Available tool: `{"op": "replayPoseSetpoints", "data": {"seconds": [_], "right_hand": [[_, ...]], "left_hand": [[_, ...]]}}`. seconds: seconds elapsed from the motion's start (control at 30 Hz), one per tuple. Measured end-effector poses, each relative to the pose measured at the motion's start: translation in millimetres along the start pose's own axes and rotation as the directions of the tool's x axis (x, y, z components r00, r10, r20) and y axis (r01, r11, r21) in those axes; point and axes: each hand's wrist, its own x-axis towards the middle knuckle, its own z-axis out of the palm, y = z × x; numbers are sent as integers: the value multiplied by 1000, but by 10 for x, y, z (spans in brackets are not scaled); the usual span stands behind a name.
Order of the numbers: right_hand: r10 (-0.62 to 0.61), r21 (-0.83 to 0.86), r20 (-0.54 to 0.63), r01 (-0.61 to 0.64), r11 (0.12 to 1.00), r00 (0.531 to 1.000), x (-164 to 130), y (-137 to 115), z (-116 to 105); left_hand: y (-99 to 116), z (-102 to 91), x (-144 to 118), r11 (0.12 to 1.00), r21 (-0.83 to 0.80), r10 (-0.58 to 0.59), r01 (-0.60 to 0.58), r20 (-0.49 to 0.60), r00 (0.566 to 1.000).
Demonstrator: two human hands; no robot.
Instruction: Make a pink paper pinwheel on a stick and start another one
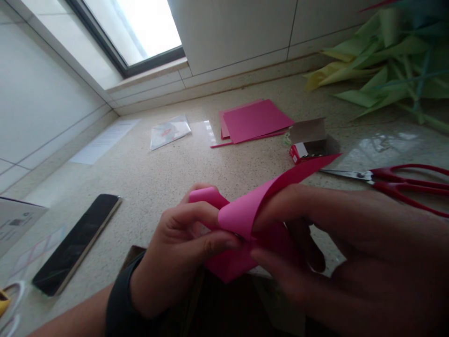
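- Pink paper [247, 208] is sitting between both hands over the counter's [157, 173] near edge, curled above, with its lower part narrowing to a downward point.
- Left hand [191, 238] is pinching the curl's left end between thumb and index finger, closed on the paper; a black band [121, 288] is circling the wrist.
- Right hand [351, 243] is entering from the right, index finger lying inside the curl, thumb below it; whether these are clamping the paper cannot be told.
- Curl's long axis is running from the left pinch upward and rightward; the left hand is nearer its narrow end, the right nearer its flaring side and free tip.
- Black phone [79, 243] is lying between the counter's left edge and the left hand.
- Red-handled scissors [403, 180] are lying beyond the right hand, blades pointing left.
- Small open box [300, 150] is standing behind the free tip; pink sheets [256, 121] are lying left of it.
- Green paper pieces [382, 70] are occupying the far edge, at right.
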Motion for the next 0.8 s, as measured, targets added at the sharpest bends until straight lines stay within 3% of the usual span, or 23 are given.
{"op": "replayPoseSetpoints", "data": {"seconds": [0.43,0.8], "right_hand": [[34,-87,-41,-37,995,999,8,11,-1],[128,-99,-24,-130,987,991,76,-28,7]], "left_hand": [[41,77,-1,992,117,-33,41,-74,997],[45,80,3,994,84,-59,65,-77,995]]}}
